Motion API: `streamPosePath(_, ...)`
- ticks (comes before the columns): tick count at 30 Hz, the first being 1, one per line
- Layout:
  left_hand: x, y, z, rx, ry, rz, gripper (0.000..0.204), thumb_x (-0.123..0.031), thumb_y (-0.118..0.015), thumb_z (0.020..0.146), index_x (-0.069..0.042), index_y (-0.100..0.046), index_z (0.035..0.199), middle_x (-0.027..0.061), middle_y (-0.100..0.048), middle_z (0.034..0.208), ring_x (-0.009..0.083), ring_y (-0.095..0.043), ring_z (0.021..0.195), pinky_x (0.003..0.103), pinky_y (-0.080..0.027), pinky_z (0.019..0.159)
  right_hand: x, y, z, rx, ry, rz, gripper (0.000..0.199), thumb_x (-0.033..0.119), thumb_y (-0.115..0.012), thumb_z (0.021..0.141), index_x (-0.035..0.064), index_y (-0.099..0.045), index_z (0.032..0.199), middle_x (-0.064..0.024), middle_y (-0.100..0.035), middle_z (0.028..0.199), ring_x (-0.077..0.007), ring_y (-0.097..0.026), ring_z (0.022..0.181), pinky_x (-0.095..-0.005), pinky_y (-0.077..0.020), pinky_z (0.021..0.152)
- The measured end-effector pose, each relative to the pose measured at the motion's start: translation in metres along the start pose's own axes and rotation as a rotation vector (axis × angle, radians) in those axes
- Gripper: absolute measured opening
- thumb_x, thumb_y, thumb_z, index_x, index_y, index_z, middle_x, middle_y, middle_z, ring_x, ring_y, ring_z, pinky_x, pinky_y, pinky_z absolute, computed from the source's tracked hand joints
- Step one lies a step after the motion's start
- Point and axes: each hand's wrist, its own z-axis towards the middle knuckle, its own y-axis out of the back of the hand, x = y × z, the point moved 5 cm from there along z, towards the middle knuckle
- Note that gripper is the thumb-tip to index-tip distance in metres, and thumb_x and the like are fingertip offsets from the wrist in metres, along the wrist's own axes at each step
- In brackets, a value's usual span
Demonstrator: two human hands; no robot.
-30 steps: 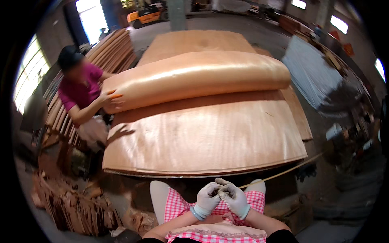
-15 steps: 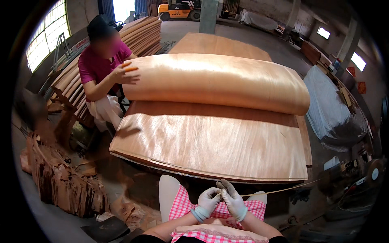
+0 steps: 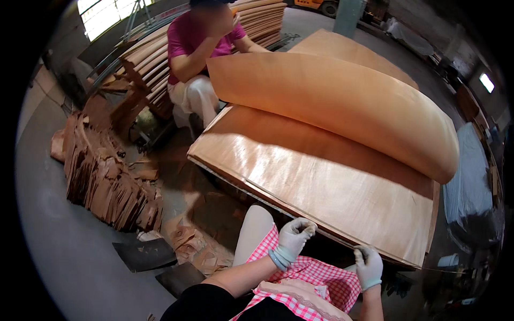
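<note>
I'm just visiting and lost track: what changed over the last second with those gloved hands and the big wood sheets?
The left hand and right hand, clasped together before, have parted and reached the near edge of the veneer stack. The co-worker has brought the curled top sheet nearer. The stack stayed put.

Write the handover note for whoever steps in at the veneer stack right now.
Left hand: gloved, loosely curled, raised at the near edge of the veneer stack; whether its grip holds anything, I cannot tell.
Right hand: gloved, fingers on that same near edge.
Top veneer sheet: curled up in an arch, the co-worker at its far-left end.
Done: the stack lies flat.
Left: the top sheet is not yet flat.
</note>
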Motion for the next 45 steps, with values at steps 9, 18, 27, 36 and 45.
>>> streamPosePath(9, -0.041, 0.079, 0.049, -0.242, -0.441, 0.93, 0.008, -0.004, -0.07, 0.08, -0.002, -0.066, 0.085, 0.014, -0.069, 0.107, 0.025, -0.064, 0.101, 0.036, -0.049, 0.093, -0.048, 0.0, -0.001, 0.106, -0.106, 0.017, 0.016, 0.018, -0.064, 0.088, 0.0042, -0.07, 0.094, -0.0149, -0.067, 0.087, -0.0304, -0.065, 0.082, -0.0367, -0.0512, 0.075)
streamPosePath(18, -0.048, 0.141, 0.081, -0.442, -0.191, 1.595, 0.021, -0.03, -0.071, 0.076, -0.011, -0.074, 0.085, 0.0198, -0.036, 0.152, 0.0371, -0.025, 0.143, 0.051, -0.009, 0.119, 0.012, -0.062, 0.001, 0.3, 0.082, 0.012, 0.019, 0.02, -0.061, 0.09, 0.005, -0.069, 0.098, -0.0165, -0.067, 0.096, -0.0341, -0.065, 0.092, -0.0408, -0.0516, 0.081)
streamPosePath(27, -0.071, 0.17, 0.036, -0.61, -0.274, 1.394, 0.011, -0.022, -0.075, 0.074, -0.012, -0.07, 0.074, 0.0159, -0.051, 0.141, 0.0376, -0.036, 0.136, 0.047, -0.02, 0.117, -0.02, -0.062, 0.001, 0.485, -0.115, 0.038, 0.026, 0.026, -0.061, 0.091, 0.0034, -0.07, 0.101, -0.0189, -0.069, 0.097, -0.0336, -0.066, 0.094, -0.0392, -0.0517, 0.083)
streamPosePath(36, -0.118, 0.212, 0.062, -0.851, -0.506, 1.241, 0.015, -0.019, -0.076, 0.074, -0.009, -0.064, 0.071, 0.0107, -0.062, 0.125, 0.0352, -0.044, 0.128, 0.051, -0.022, 0.114, -0.13, -0.021, 0.01, 0.347, -0.361, 0.208, 0.018, 0.013, -0.064, 0.089, -0.0023, -0.068, 0.097, -0.0133, -0.069, 0.087, -0.0213, -0.067, 0.082, -0.0326, -0.052, 0.076)
streamPosePath(45, -0.207, 0.315, 0.126, -1.117, -0.443, 1.494, 0.018, -0.021, -0.079, 0.071, -0.006, -0.068, 0.07, 0.0124, -0.067, 0.108, 0.0274, -0.057, 0.108, 0.038, -0.042, 0.096, -0.15, -0.014, 0.035, 0.218, -0.275, 0.037, 0.016, 0.014, -0.066, 0.088, -0.0023, -0.067, 0.091, -0.0071, -0.066, 0.072, -0.0174, -0.062, 0.066, -0.0315, -0.0499, 0.063)
